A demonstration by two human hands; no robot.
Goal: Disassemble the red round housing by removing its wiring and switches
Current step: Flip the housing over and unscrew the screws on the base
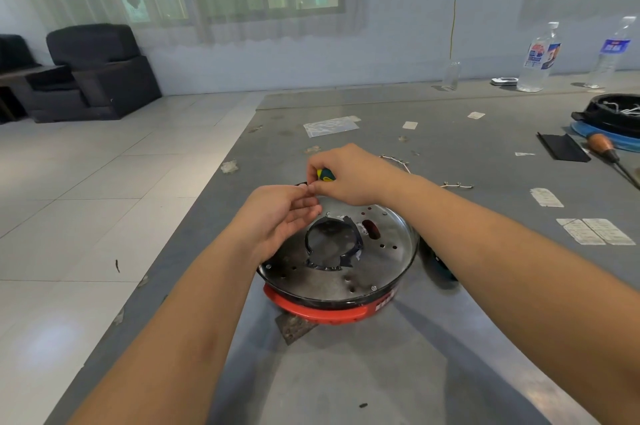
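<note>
Right hand grips a screwdriver; left hand pinches something small at the red round housing rim. Housing looks rigid and sharp-edged; steady it by the rim.

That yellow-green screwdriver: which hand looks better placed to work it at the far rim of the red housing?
The right hand, probably: it already grips the screwdriver over the red housing's far rim. The left hand only pinches something small beside it.

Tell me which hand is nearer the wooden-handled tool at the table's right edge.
Right. The right hand is nearer the wooden-handled tool; the left hand lies farther left.
</note>
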